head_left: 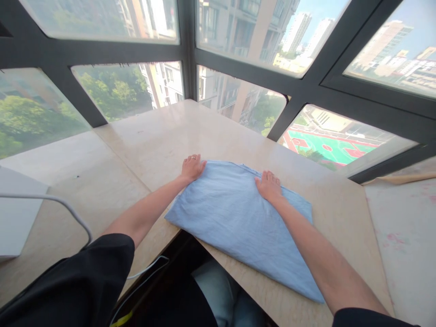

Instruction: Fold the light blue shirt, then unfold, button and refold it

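Observation:
A light blue folded cloth (235, 218) lies flat on the beige stone windowsill ledge (163, 136), reaching from its middle toward the near edge. My left hand (192, 167) rests palm down on the cloth's far left corner, fingers stretched out, a ring on one finger. My right hand (269, 186) lies flat on the cloth's far right part, fingers together and extended. Neither hand grips the fabric.
Large dark-framed windows (187, 54) rise right behind the ledge. A white object with a thin grey bar (20, 209) stands at the left edge. A white cable (146, 268) hangs below the ledge's near edge. A stained surface (405, 236) adjoins on the right.

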The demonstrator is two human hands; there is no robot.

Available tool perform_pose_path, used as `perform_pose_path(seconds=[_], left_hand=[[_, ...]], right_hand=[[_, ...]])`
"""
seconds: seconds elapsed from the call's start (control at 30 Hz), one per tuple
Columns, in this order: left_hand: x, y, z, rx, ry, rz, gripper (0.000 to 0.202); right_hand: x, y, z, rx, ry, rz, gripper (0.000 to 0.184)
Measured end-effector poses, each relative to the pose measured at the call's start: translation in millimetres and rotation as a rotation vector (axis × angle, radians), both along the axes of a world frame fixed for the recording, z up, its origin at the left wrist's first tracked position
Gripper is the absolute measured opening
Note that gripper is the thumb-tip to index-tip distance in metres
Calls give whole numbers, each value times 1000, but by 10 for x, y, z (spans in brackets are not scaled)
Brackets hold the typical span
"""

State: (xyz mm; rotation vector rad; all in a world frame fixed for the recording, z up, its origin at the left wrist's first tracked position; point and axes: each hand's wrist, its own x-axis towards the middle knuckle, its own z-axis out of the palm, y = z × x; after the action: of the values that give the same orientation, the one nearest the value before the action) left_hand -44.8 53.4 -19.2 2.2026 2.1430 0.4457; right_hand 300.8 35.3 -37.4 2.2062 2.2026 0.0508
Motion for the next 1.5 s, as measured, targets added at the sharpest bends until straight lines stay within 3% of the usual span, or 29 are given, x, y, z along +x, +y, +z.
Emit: perform_pose_path(seconds=[0.13,0.23,0.4,0.5,0.63,0.7,0.8,0.9,1.1,1.23,1.37,1.5], left_hand=[[-85,-189,185,-206,-118,207,52],[-166,-494,315,-400,-207,302,52],[-170,-1125,455,-451,-196,335,64],[-192,-1340,495,-511,-219,301,65],[-311,-1404,453,-553,-279,327,61],[-370,-1397,396,-561,-333,281,55],[-422,-1396,310,-496,-454,210,51],[-417,-1450,289,-405,-699,220,50],[-200,-1829,411,-331,-1505,379,54],[55,-2059,342,-154,-1953,495,59],[235,-2014,192,7,-2115,530,52],[364,-1839,197,43,-2011,593,45]], right_hand=[[-56,-15,89,21,-110,13,65],[-164,-42,187,68,-193,67,59],[-541,-208,332,223,-156,312,56],[-773,-306,286,250,-34,324,59],[-901,-345,96,88,64,200,66],[-900,-343,22,34,91,155,66],[-882,-341,-11,25,108,146,67],[-879,-347,7,30,107,153,68],[-894,-362,27,34,89,146,69],[-892,-355,21,40,77,152,68],[-887,-348,15,46,51,160,67],[-886,-357,20,36,42,161,66]])
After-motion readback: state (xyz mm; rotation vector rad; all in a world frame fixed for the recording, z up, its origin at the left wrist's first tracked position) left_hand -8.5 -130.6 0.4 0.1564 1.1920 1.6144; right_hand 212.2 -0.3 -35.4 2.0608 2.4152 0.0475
